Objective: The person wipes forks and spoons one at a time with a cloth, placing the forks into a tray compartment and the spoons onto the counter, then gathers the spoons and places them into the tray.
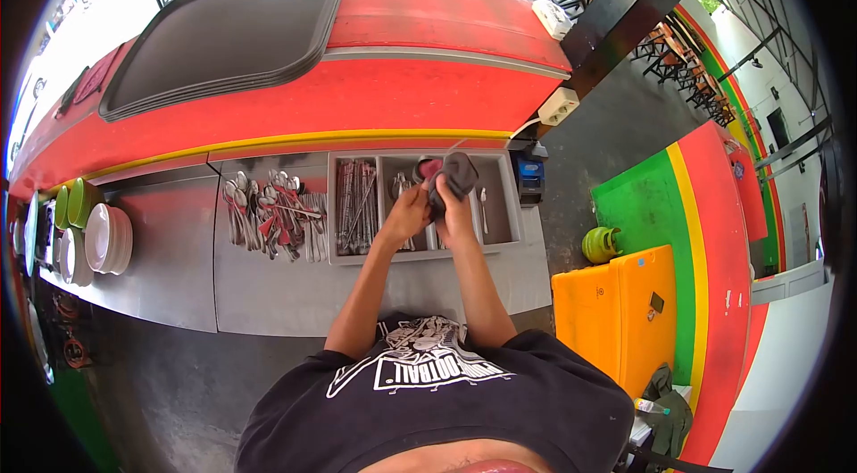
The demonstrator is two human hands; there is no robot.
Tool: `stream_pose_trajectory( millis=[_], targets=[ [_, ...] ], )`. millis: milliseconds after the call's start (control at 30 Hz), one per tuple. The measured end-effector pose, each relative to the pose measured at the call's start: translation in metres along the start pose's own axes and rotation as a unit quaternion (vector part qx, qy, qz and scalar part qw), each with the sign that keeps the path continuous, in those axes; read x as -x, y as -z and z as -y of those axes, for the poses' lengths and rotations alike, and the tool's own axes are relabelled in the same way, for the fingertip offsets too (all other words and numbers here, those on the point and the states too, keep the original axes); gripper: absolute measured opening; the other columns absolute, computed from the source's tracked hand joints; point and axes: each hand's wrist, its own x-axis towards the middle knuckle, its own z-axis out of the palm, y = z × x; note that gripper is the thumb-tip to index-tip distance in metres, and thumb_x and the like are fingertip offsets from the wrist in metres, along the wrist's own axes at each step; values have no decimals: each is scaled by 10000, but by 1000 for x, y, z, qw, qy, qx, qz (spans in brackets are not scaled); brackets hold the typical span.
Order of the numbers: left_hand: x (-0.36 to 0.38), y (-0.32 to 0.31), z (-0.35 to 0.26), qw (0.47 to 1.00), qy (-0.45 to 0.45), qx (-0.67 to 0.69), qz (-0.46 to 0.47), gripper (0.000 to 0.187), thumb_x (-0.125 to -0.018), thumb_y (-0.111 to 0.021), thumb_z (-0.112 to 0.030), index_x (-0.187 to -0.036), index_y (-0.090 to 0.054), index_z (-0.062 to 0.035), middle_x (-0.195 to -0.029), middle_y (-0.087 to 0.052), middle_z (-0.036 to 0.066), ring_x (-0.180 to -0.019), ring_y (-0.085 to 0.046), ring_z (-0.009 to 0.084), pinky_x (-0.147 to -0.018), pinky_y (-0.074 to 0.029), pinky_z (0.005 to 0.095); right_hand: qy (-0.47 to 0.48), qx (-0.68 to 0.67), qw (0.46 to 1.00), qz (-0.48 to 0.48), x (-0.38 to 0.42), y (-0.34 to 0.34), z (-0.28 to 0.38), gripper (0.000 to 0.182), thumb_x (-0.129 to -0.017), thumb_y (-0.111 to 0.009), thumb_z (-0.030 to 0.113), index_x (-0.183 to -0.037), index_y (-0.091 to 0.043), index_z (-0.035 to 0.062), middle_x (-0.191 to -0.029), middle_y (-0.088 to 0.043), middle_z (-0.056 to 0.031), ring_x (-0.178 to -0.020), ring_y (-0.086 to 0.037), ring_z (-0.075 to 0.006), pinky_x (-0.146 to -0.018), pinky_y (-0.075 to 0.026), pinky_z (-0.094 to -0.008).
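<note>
1. Head view: we are standing at the steel counter (161, 268), with the stack of dark trays (223, 36) lying far on the red ledge, out of our way.
2. We are working over the grey cutlery tray (509, 205), probably so that pieces drop back into its compartments.
3. Our right hand (457, 210) is clamping the dark cloth (460, 174), its fingers closed round it.
4. Our left hand (406, 214) is pinching a utensil whose pink end (431, 169) is pressing into the cloth just above both hands.
</note>
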Motion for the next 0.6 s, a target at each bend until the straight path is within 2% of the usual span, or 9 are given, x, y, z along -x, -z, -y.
stream_pose_trajectory(
  millis=[133,167,233,267,300,333,400,533,600],
  targets=[
    [8,-3,3,979,-54,-195,2,413,-1022,-398,-305,-770,-536,-9,-610,-539,75,-535,-511,166,-522,-393,336,-52,41,998,14,-3,5,11,186,-872,-711,201,-954,-596,80,-795,-614,-11,-650,-606,-143,-503,-458,-307],
    [11,-6,3,956,-97,-277,-5,417,-1017,-403,-301,-761,-544,-3,-628,-568,107,-556,-542,190,-541,-408,355,6,30,999,-28,-4,1,9,190,-872,-711,203,-937,-582,80,-768,-599,-5,-549,-571,-141,-400,-396,-303],
    [22,-14,-5,913,-137,-383,-20,419,-994,-410,-272,-726,-574,4,-650,-622,170,-595,-613,255,-596,-450,400,-28,13,999,-41,-3,5,15,183,-870,-714,198,-946,-588,88,-780,-598,-4,-583,-578,-140,-443,-427,-303],
    [28,-17,-10,921,-118,-370,-3,430,-1003,-395,-287,-732,-563,1,-625,-586,137,-564,-580,232,-576,-440,382,-45,4,998,-47,-4,8,19,181,-869,-715,196,-950,-591,93,-786,-598,-4,-600,-581,-139,-465,-443,-303],
    [33,-19,-14,928,-100,-358,14,442,-1012,-381,-303,-738,-551,-2,-600,-550,104,-534,-547,208,-556,-430,363,-15,-14,998,-66,-17,23,8,196,-855,-731,187,-971,-604,93,-836,-612,-2,-703,-602,-136,-551,-488,-307],
    [35,-19,-15,934,-83,-346,31,453,-1022,-366,-318,-744,-540,-4,-574,-515,71,-503,-514,185,-537,-420,345,1,5,997,-73,-20,26,6,211,-851,-734,189,-979,-598,91,-837,-612,-8,-690,-600,-148,-547,-485,-312],
    [33,-16,-8,935,-94,-341,33,444,-1023,-367,-306,-751,-547,-4,-585,-534,78,-506,-530,180,-550,-434,339,34,41,995,-88,-21,26,6,240,-845,-738,194,-995,-585,86,-839,-610,-21,-664,-597,-172,-537,-480,-323],
    [34,-10,8,945,-97,-307,51,420,-1024,-370,-273,-761,-563,-9,-576,-522,69,-503,-523,176,-560,-446,342,101,91,982,-131,-13,17,13,301,-790,-792,122,-1022,-631,17,-954,-646,-29,-832,-604,-118,-774,-477,-279],
    [39,-9,8,938,-125,-322,39,408,-1002,-392,-265,-763,-598,-6,-637,-595,110,-574,-582,210,-608,-465,353,138,117,977,-114,-12,15,16,313,-792,-789,116,-1039,-632,6,-968,-650,-33,-839,-603,-116,-787,-470,-273]
  ],
)
